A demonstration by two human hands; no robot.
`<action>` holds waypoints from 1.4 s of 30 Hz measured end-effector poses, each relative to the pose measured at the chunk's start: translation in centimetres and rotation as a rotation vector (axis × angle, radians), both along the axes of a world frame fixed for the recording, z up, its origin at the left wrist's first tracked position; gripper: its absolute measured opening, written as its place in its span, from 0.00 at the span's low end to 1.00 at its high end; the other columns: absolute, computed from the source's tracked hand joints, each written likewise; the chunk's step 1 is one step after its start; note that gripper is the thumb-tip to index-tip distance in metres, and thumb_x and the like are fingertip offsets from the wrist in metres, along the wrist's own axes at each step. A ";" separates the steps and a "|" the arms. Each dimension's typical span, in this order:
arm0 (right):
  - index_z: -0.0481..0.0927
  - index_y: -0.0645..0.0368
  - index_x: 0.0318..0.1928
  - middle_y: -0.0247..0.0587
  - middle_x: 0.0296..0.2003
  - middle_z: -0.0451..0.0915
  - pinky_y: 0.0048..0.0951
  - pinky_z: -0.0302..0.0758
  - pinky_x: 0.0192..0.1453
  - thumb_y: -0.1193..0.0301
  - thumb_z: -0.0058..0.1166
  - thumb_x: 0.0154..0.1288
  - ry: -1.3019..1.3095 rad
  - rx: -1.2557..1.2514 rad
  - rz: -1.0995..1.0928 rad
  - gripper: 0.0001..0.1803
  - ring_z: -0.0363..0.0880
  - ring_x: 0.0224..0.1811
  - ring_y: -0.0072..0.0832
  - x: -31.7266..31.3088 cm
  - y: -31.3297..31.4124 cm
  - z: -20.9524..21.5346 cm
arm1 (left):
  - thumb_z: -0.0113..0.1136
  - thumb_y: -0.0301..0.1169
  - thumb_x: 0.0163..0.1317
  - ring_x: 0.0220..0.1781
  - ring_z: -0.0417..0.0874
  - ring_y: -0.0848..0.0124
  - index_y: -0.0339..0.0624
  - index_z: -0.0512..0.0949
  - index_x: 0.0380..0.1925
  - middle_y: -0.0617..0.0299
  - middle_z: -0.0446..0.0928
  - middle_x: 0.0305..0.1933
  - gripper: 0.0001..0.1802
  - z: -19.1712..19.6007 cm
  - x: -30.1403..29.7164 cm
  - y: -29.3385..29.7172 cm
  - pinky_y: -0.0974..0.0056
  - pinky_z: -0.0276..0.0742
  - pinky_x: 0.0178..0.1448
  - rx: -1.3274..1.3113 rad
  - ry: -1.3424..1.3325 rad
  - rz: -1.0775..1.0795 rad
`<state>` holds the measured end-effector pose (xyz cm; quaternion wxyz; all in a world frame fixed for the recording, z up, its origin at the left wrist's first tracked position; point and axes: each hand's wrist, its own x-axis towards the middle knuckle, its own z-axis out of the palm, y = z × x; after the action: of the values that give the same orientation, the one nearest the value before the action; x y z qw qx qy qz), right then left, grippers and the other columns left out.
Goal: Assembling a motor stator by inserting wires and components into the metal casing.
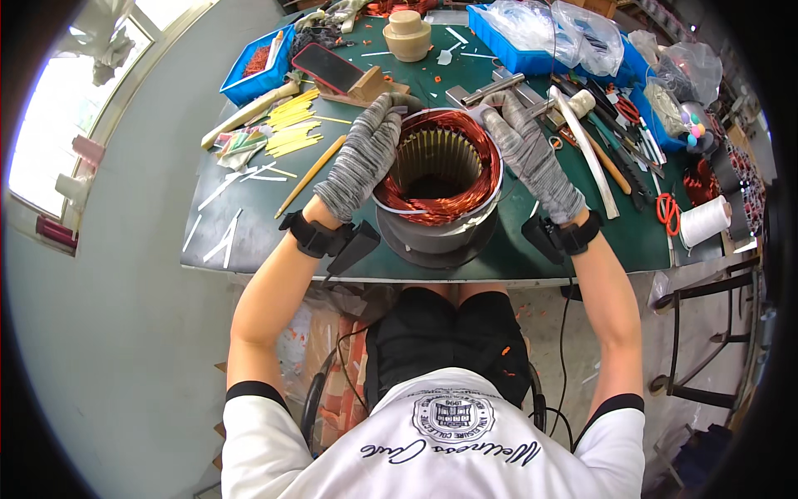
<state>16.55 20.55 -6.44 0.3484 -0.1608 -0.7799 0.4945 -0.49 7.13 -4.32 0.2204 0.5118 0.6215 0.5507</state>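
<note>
A round motor stator (438, 179) wound with copper wire is seen from above, standing upright on a green workbench (648, 237) near its front edge, directly ahead of the seated person. The left hand (366, 154), in a grey knit glove, is laid flat against the stator's left outer rim, fingers curled over the top edge and gripping it. The right hand (528, 150), gloved the same way, is pressed to the right rim, fingers bent over the copper coils; whether anything small is pinched there cannot be told. A black band is worn on each wrist. Yellow strips (291, 125) and a phone (327, 66) are spread to the left, hand tools (619, 150) and a spool of white cord (705, 220) to the right, and a blue tray (258, 71) at the back left.
</note>
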 end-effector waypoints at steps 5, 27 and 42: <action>0.69 0.60 0.39 0.31 0.29 0.69 0.21 0.70 0.38 0.72 0.40 0.67 0.026 0.180 -0.120 0.06 0.68 0.31 0.16 1.9 -0.3 0.5 | 0.37 0.27 0.66 0.46 0.73 0.75 0.36 0.71 0.44 0.59 0.74 0.43 0.13 1.1 -1.6 1.5 0.70 0.68 0.54 -0.012 -0.047 -0.287; 0.76 0.62 0.35 0.45 0.30 0.76 0.30 0.72 0.41 0.66 0.54 0.56 -0.007 -0.156 -0.050 0.12 0.76 0.32 0.32 6.4 -0.4 -1.0 | 0.44 0.38 0.66 0.51 0.72 0.74 0.38 0.72 0.47 0.61 0.74 0.48 0.17 3.8 -0.8 5.2 0.68 0.66 0.58 -0.408 0.052 -0.482; 0.77 0.63 0.37 0.37 0.21 0.75 0.25 0.69 0.27 0.64 0.46 0.63 -0.342 0.337 0.129 0.14 0.71 0.22 0.20 -1.0 4.3 2.6 | 0.41 0.26 0.65 0.53 0.71 0.75 0.38 0.70 0.48 0.61 0.71 0.48 0.14 2.6 -2.2 2.3 0.69 0.67 0.58 -0.039 0.239 -0.415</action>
<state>15.59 24.81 -3.79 0.2010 -0.1317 -0.9076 0.3441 -2.66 9.41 -1.71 0.2635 0.6857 0.5352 0.4171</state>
